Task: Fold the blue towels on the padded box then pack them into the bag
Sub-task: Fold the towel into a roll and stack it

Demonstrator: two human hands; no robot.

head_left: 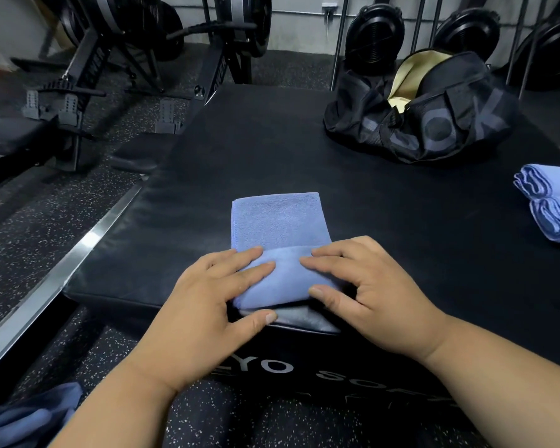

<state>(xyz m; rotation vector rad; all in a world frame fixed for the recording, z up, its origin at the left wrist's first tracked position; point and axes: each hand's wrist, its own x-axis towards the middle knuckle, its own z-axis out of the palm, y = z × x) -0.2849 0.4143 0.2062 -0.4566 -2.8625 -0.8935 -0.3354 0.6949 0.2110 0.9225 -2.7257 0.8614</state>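
Observation:
A blue towel (pixel 280 221) lies as a narrow strip on the black padded box (pixel 385 221), near its front edge. Its near end is rolled or folded over. My left hand (pixel 214 295) grips that fold from the left, fingers on top and thumb underneath. From the right, my right hand (pixel 362 286) grips it the same way. Two folded blue towels (pixel 553 205) sit side by side at the box's right edge. The black bag (pixel 434 124) stands open at the back right, showing a pale yellow lining.
Rowing machines (pixel 88 76) and black fan wheels (pixel 374 37) line the wall behind and to the left. A metal rail (pixel 62 270) runs along the speckled rubber floor beside the box. More blue cloth (pixel 29 415) lies at the bottom left corner.

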